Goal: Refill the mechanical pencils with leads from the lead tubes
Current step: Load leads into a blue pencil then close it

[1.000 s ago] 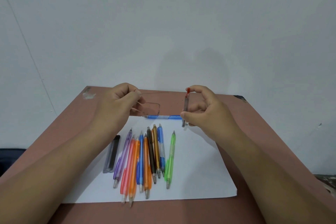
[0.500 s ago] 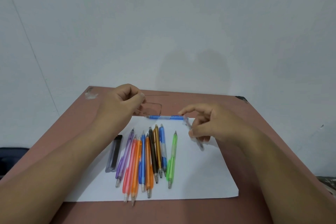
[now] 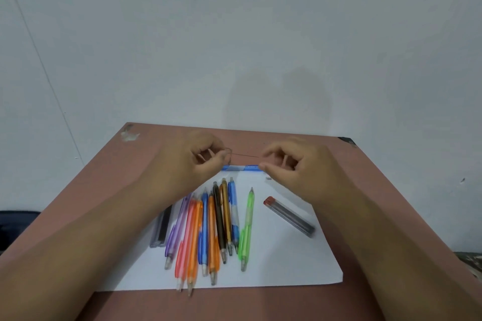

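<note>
Above the far edge of the white paper [image 3: 273, 255], left hand [image 3: 194, 164] pinches one end of a thin lead [image 3: 245, 155]; right hand [image 3: 289, 167] sits at the other end, fingertips curled close, contact unclear. Lead looks featherlight, stiff, brittle: hold near the end, lightly, no bending. Blue pencil [image 3: 241, 167] lies crosswise beneath. Since half a second ago, the right hand has set down the red-capped lead tube [image 3: 288, 216], now on the paper right of the green pencil [image 3: 246, 227]

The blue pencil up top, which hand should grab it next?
Probably the right hand: it holds nothing, thumb beside the blue pencil. The left hand pinches a lead.
</note>
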{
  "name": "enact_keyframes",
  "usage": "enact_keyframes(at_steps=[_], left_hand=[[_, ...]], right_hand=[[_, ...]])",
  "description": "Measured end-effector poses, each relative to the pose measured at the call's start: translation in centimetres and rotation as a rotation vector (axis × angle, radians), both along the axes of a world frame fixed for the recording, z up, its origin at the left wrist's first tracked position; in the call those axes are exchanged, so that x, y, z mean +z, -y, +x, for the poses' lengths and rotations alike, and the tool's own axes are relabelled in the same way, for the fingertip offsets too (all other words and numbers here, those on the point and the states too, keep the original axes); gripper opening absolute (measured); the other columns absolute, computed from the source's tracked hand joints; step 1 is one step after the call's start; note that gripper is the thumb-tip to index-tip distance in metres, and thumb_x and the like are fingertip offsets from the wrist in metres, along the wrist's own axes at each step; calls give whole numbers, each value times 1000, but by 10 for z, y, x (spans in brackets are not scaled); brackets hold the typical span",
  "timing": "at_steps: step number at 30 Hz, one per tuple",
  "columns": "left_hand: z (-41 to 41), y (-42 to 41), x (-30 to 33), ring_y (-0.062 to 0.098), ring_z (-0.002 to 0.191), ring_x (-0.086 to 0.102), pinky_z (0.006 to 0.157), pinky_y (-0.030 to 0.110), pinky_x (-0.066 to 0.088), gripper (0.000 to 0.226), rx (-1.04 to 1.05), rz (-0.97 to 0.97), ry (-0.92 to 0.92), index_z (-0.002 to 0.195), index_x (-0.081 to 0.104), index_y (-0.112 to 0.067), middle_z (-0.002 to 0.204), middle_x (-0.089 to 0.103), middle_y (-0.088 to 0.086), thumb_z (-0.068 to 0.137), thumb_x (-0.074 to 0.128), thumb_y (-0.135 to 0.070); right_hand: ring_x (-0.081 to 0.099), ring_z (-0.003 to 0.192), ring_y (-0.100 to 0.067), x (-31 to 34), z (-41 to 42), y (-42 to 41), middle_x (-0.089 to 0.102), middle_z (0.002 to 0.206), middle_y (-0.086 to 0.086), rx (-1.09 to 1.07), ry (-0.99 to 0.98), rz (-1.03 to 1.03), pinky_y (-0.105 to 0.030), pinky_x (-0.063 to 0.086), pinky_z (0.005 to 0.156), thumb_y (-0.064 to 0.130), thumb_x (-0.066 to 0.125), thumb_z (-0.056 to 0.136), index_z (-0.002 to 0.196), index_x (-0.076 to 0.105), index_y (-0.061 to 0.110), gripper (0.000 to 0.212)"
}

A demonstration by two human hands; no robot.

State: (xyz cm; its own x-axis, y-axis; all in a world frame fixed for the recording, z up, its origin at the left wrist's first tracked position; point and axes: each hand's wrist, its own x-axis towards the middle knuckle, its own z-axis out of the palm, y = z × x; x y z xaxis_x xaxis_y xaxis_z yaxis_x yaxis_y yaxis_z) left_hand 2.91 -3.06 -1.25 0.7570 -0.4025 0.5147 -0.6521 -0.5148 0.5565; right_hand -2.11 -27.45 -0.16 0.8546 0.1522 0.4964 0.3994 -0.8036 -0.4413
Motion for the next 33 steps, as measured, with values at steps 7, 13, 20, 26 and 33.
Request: enact_keyframes(at_steps=[7,13,20,26,33], left_hand=[[3,8,-4,3,78,63,66,33,59,11,-68,16,115,92,67,-31,85,62,-21,90,59,-39],[3,10,-5,3,80,62,67,25,56,7,-51,27,137,94,68,-28,86,60,-22,92,63,-33],[13,11,-9,0,99,59,80,21,50,37,-6,75,-40,125,61,-34,111,65,-17,100,42,-53],[24,17,-17,5,107,54,89,28,47,33,74,392,-59,127,65,-33,121,65,-12,98,56,-44],[25,16,-17,3,85,60,73,23,51,14,180,307,-118,105,72,-33,97,69,-15,97,61,-31]], right_hand=[[55,83,-3,-13,9,-12,62,95,13,-7,207,-112,-22,50,70,28,72,92,109,77,27,18],[60,90,-15,-16,13,-12,67,91,10,0,184,-132,-39,54,72,39,63,92,98,78,28,20],[62,76,-7,-15,13,-10,69,87,13,-112,171,-57,-25,55,71,19,72,92,97,79,26,11],[63,75,-2,-7,8,-11,67,78,20,-188,93,77,-13,51,65,19,72,91,90,78,29,12],[65,75,-3,-5,4,-13,71,79,17,-210,52,221,-14,52,67,18,73,90,89,79,26,10]])
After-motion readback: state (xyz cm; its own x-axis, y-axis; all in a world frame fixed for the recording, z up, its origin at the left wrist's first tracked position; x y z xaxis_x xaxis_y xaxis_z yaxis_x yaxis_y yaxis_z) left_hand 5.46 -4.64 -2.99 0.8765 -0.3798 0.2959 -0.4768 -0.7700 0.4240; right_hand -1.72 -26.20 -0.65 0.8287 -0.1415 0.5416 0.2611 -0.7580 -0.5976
